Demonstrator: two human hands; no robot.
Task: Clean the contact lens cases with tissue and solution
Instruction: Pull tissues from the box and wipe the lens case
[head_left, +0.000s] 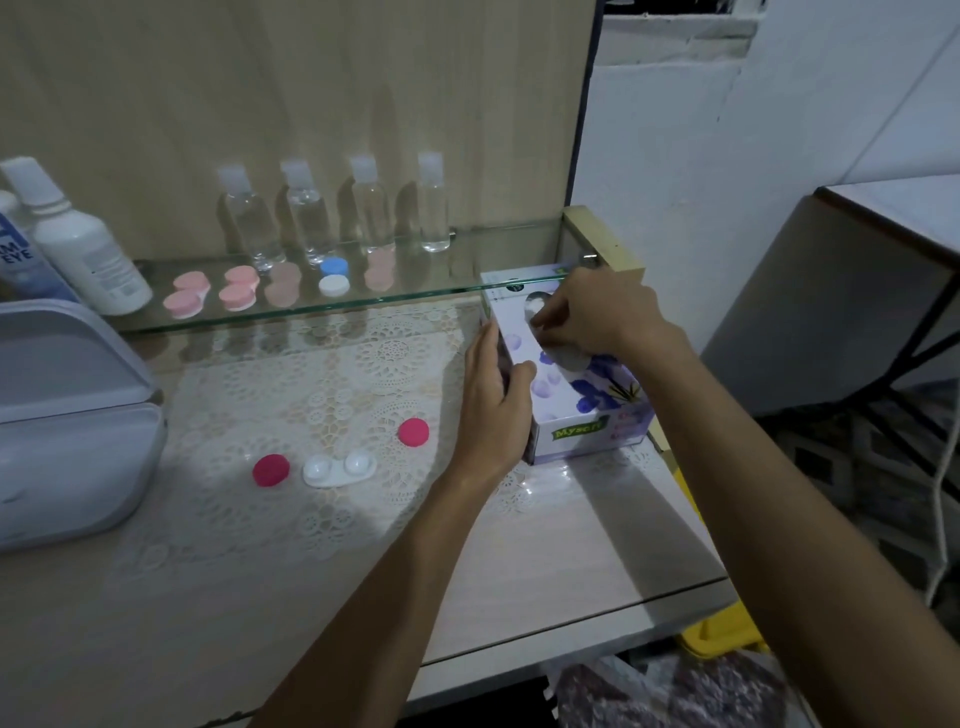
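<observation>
A purple-flowered tissue box (582, 410) stands at the right end of the table. My left hand (493, 395) grips its left side, thumb on the top. Over the slot in its lid, the fingertips of my right hand (587, 317) pinch a tissue (563, 358). An uncapped white lens case (340, 468) lies on the lace mat, with one magenta cap (270, 470) to its left and another magenta cap (413, 431) to its right. On the glass shelf (457, 288) lie several pink cases (188, 295) and a blue-and-white case (333, 276).
Several clear bottles (371, 208) stand in a row at the back of the shelf. White solution bottles (78, 244) lean at the far left above a grey lidded container (67, 415). The table's right edge runs just past the tissue box, with clutter below.
</observation>
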